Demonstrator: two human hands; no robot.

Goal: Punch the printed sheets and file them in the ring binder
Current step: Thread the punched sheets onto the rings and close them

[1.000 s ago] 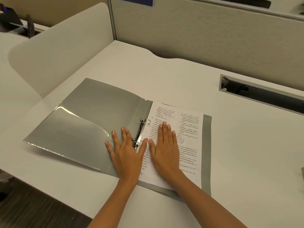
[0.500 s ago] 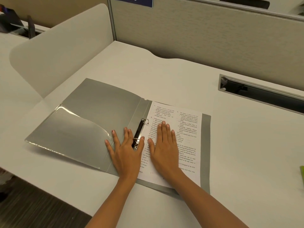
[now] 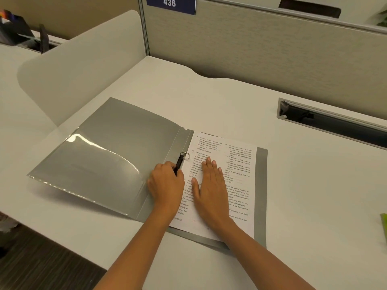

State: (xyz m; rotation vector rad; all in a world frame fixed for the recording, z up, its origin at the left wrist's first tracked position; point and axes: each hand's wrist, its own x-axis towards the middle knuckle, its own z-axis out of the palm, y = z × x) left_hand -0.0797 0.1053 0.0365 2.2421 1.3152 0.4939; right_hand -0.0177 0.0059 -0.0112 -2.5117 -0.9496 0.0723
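Observation:
A grey ring binder (image 3: 117, 143) lies open on the white desk (image 3: 303, 185), its left cover slightly lifted and carrying a clear pocket. Printed sheets (image 3: 236, 164) lie on the binder's right half, on the rings. The black ring mechanism (image 3: 179, 162) runs along the spine, with a metal ring visible at its far end. My left hand (image 3: 165, 183) has its fingers curled around the near part of that mechanism. My right hand (image 3: 209, 185) lies flat on the sheets, fingers straight, pressing them down.
A curved white divider (image 3: 79, 65) stands to the left and a beige partition (image 3: 261, 51) along the back. A cable slot (image 3: 330, 122) is cut into the desk at the right. A green object (image 3: 384, 222) peeks in at the right edge.
My left hand, earlier flat beside the spine, has curled its fingers around the ring mechanism. My right hand stays flat on the sheets.

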